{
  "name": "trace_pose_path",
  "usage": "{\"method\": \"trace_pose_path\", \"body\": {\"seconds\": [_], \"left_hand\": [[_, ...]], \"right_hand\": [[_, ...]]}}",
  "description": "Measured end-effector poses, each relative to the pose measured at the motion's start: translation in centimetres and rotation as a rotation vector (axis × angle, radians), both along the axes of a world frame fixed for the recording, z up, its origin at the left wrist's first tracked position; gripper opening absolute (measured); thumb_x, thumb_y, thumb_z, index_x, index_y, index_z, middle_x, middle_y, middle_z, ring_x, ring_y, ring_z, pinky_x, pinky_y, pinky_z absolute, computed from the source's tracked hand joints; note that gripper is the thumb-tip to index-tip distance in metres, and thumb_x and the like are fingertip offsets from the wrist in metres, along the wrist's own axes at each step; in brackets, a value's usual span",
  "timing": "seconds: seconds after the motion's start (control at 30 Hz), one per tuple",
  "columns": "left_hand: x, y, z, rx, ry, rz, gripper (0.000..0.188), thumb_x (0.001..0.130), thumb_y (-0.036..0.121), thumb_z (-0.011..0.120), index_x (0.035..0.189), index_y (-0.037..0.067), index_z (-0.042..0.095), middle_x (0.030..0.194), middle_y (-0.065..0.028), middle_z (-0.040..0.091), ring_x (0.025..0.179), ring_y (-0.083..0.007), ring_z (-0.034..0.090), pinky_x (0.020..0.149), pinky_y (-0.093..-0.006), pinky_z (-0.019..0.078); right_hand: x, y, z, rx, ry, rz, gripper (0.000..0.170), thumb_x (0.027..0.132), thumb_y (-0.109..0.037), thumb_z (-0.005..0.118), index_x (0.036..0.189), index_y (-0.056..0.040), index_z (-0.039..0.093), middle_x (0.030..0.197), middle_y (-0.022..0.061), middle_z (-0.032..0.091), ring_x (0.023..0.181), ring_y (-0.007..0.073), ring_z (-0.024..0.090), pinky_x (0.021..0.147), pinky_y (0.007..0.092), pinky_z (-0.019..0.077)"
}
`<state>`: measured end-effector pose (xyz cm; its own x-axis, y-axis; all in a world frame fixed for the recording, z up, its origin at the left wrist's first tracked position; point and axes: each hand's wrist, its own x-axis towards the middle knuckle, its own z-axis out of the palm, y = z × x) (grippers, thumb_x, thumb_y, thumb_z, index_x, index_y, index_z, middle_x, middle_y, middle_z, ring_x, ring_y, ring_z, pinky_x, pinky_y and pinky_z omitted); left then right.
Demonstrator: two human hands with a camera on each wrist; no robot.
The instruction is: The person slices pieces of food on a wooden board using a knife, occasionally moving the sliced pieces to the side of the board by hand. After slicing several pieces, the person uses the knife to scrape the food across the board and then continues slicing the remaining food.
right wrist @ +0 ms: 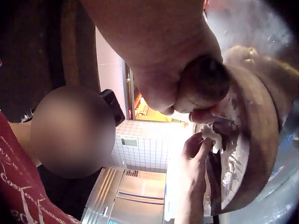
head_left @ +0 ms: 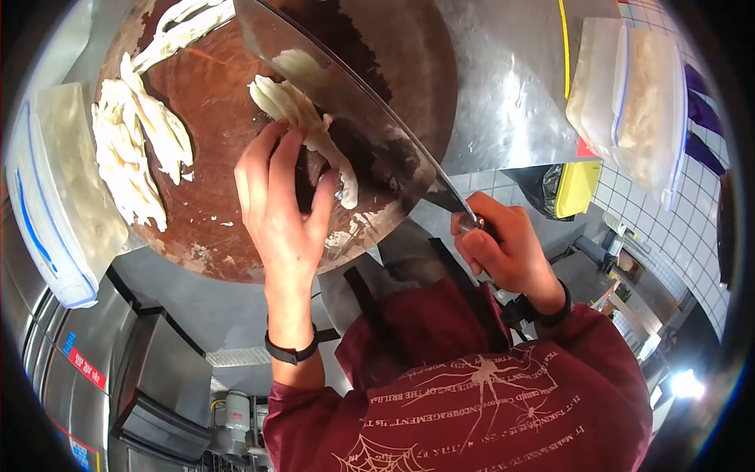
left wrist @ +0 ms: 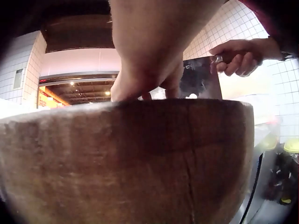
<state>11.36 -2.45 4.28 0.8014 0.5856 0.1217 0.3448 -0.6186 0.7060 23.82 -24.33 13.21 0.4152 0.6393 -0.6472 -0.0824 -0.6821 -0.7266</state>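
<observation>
A round wooden chopping block [head_left: 216, 102] fills the upper part of the head view. On it my left hand [head_left: 279, 193] holds down a pale, stringy piece of food [head_left: 318, 135], its fingertips on one side and thumb on the other. My right hand [head_left: 503, 245] grips the dark handle of a large cleaver [head_left: 385, 130]; in the right wrist view the rounded handle end [right wrist: 205, 84] sticks out of the fist. The broad blade slants over the block just right of the pale piece and mirrors it. The left wrist view shows mostly the block's side [left wrist: 117, 154], which hides the food.
More pale strips [head_left: 126, 149] lie along the block's left side. Clear plastic containers with blue-edged lids stand at left [head_left: 75, 181] and right [head_left: 629, 94]. A metal counter [head_left: 511, 94] lies beyond the block, with a black bag [head_left: 543, 189] and a yellow bin [head_left: 578, 189] below.
</observation>
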Motion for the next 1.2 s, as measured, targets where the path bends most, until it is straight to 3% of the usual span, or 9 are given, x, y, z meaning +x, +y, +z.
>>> {"method": "trace_pose_path", "body": {"seconds": [0.3, 0.4, 0.47, 0.6, 0.8, 0.87, 0.9, 1.1, 1.2], "left_hand": [[0.3, -1.3, 0.6, 0.035, 0.044, 0.032, 0.06, 0.069, 0.012, 0.081, 0.122, 0.003, 0.056, 0.129, -0.0185, 0.055, 0.117, -0.0372, 0.052, 0.1, -0.0451, 0.0413], [1.8, -1.4, 0.6, 0.108, 0.057, 0.131, 0.053, 0.074, 0.018, 0.079, 0.119, 0.002, 0.055, 0.119, -0.0135, 0.059, 0.109, -0.0341, 0.054, 0.096, -0.045, 0.0409], [3.1, -1.1, 1.3, -0.016, 0.341, 0.21, 0.045, 0.076, 0.017, 0.078, 0.114, 0.003, 0.056, 0.106, -0.012, 0.062, 0.099, -0.0332, 0.056, 0.086, -0.0436, 0.0442], [2.7, -1.3, 1.8, -0.165, 0.336, 0.293, 0.039, 0.077, 0.014, 0.076, 0.11, 0.004, 0.057, 0.097, -0.0112, 0.063, 0.096, -0.0321, 0.058, 0.079, -0.0441, 0.0461], [0.9, -1.0, 1.4, -0.175, 0.227, 0.336, 0.032, 0.079, 0.005, 0.07, 0.108, 0.003, 0.056, 0.089, -0.0125, 0.063, 0.078, -0.0319, 0.062, 0.071, -0.0427, 0.0489], [0.8, -1.0, 1.5, -0.275, 0.155, 0.35, 0.026, 0.084, 0.002, 0.067, 0.106, 0.002, 0.055, 0.084, -0.0084, 0.063, 0.072, -0.017, 0.059, 0.068, -0.0315, 0.0485], [0.8, -1.0, 1.6, -0.275, 0.156, 0.348, 0.026, 0.084, 0.002, 0.067, 0.106, 0.002, 0.055, 0.084, -0.0084, 0.063, 0.072, -0.017, 0.059, 0.068, -0.0315, 0.0485], [0.8, -1.3, 1.5, -0.511, 0.038, 0.384, 0.021, 0.087, -0.002, 0.063, 0.106, 0.002, 0.055, 0.087, -0.0037, 0.063, 0.074, -0.0109, 0.057, 0.068, -0.0248, 0.0463], [0.6, -1.4, 0.8, -0.83, -0.191, 0.4, 0.019, 0.088, -0.005, 0.06, 0.106, 0.001, 0.054, 0.084, -0.0034, 0.063, 0.067, -0.0106, 0.056, 0.062, -0.0271, 0.0473]], "right_hand": [[-0.3, 0.8, -0.2, 0.014, 0.059, -0.029, 0.02, 0.096, -0.026, 0.059, 0.1, -0.0058, 0.057, 0.061, 0.004, 0.055, 0.053, 0.0142, 0.056, 0.053, 0.03, 0.044], [-0.3, 0.7, -0.3, 0.05, 0.028, -0.029, 0.021, 0.097, -0.026, 0.058, 0.099, -0.0055, 0.057, 0.06, 0.003, 0.054, 0.052, 0.0114, 0.055, 0.052, 0.029, 0.0434], [-0.1, 0.2, -0.4, 0.028, 0.064, -0.06, 0.026, 0.098, -0.031, 0.057, 0.098, -0.0048, 0.057, 0.059, 0.0008, 0.053, 0.051, 0.0083, 0.053, 0.051, 0.0268, 0.0421], [-0.1, 0.2, -0.2, 0.142, 0.032, -0.119, 0.032, 0.1, -0.036, 0.056, 0.096, -0.0041, 0.056, 0.058, -0.0008, 0.052, 0.05, 0.0068, 0.051, 0.051, 0.025, 0.0409], [-0.1, 0.2, -0.8, 0.126, 0.057, -0.119, 0.032, 0.099, -0.036, 0.057, 0.096, -0.0044, 0.057, 0.057, -0.0012, 0.052, 0.05, 0.0069, 0.051, 0.05, 0.0253, 0.0406], [-0.3, 0.1, -1.0, 0.099, 0.068, -0.073, 0.025, 0.099, -0.031, 0.057, 0.097, -0.0055, 0.057, 0.057, -0.0003, 0.052, 0.049, 0.0078, 0.051, 0.05, 0.0259, 0.0411], [-0.4, 0.1, -1.1, 0.097, 0.064, -0.056, 0.02, 0.098, -0.027, 0.057, 0.098, -0.0065, 0.057, 0.057, 0.0003, 0.052, 0.05, 0.0086, 0.052, 0.05, 0.0265, 0.0416], [-0.5, 0.2, -1.0, 0.102, 0.049, -0.031, 0.021, 0.098, -0.027, 0.057, 0.098, -0.006, 0.057, 0.059, 0.0003, 0.052, 0.051, 0.0094, 0.053, 0.051, 0.0271, 0.042], [-0.6, -0.2, -1.0, 0.089, 0.064, -0.078, 0.022, 0.097, -0.027, 0.059, 0.098, -0.0056, 0.057, 0.059, 0.0011, 0.052, 0.051, 0.0097, 0.053, 0.051, 0.027, 0.0419]]}}
